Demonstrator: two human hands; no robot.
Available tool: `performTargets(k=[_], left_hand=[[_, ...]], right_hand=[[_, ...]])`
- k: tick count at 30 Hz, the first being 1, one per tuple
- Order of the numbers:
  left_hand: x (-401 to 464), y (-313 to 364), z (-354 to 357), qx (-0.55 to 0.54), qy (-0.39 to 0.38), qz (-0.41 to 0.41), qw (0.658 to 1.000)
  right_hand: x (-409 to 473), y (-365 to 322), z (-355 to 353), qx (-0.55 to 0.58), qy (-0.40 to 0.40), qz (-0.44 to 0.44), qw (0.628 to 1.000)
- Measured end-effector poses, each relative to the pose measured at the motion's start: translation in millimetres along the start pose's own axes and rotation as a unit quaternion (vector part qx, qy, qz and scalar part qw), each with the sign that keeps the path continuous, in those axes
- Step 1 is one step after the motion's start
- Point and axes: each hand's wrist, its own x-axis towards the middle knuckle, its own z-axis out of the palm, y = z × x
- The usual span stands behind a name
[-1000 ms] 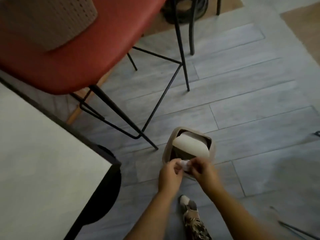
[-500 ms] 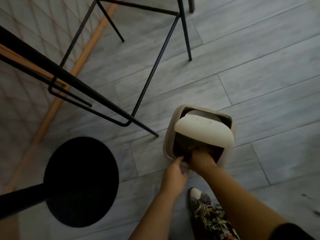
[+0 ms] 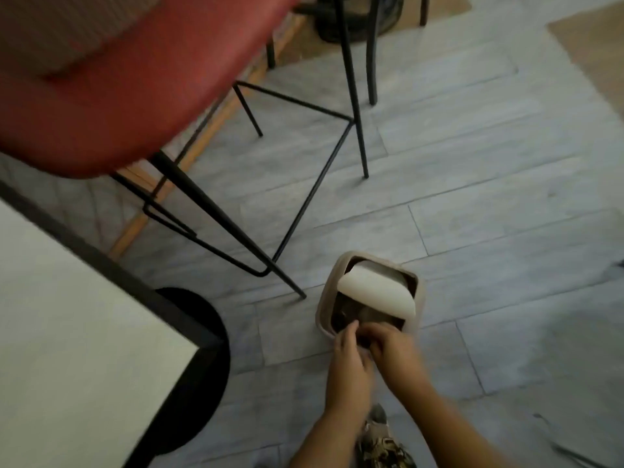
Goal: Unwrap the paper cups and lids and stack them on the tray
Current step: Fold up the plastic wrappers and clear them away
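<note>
A small beige waste bin (image 3: 327,300) stands on the grey floor, its white swing lid (image 3: 376,293) tilted open over dark rubbish inside. My left hand (image 3: 349,363) and my right hand (image 3: 393,349) are close together at the bin's near rim, fingers curled inward. Nothing shows clearly between the fingers. No cups, lids or tray are in view.
A red bar stool (image 3: 128,82) on thin black legs stands left of the bin. A white table (image 3: 67,332) with a dark edge and a round black base (image 3: 202,363) fills the lower left. My patterned shoe (image 3: 381,444) is below my hands.
A white crumpled piece held in both hands a second ago is gone. My right hand reached into the bin and has come back out to the rim. The view rose again.
</note>
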Motion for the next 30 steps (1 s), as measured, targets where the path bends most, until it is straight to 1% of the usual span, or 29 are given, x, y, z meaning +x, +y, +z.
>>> performTargets(k=[3,5,9,11,13,15,18,20,23,25,27,30], left_hand=[[-42,44,-20,-0.02,0.029,0.02,0.999],[-72,72,-43,-0.036,0.053,0.041,0.997],[-133,120,-98,-0.075,0.094,0.089,0.989],[-161,135,-125,-0.087,0.127,0.128,0.98],[-190,141,-154,-0.093,0.167,0.16,0.969],[-214,136,-185,-0.08,0.206,0.184,0.958],[-243,114,-227,-0.082,0.263,0.191,0.942],[-256,89,-247,-0.05,0.308,0.174,0.934],[-273,42,-272,-0.019,0.387,0.119,0.914],[-287,7,-286,-0.004,0.423,0.079,0.902],[-300,-30,-294,0.017,0.432,0.027,0.901],[-317,-79,-300,0.056,0.407,-0.076,0.909]], right_hand=[[-35,-34,-46,0.063,0.033,-0.018,0.997],[-56,-63,-77,0.084,0.054,-0.03,0.995],[-86,-121,-130,0.075,0.106,-0.06,0.99],[-95,-154,-150,0.07,0.136,-0.097,0.984],[-107,-192,-162,0.071,0.15,-0.143,0.976],[-120,-232,-167,0.076,0.143,-0.195,0.967],[-134,-284,-159,0.063,0.122,-0.288,0.948],[-139,-311,-145,0.052,0.098,-0.33,0.937],[-146,-346,-116,0.025,0.044,-0.365,0.93],[-150,-366,-93,-0.006,-0.004,-0.397,0.918],[-156,-382,-70,-0.049,-0.065,-0.418,0.905],[-165,-402,-36,-0.118,-0.143,-0.452,0.873]])
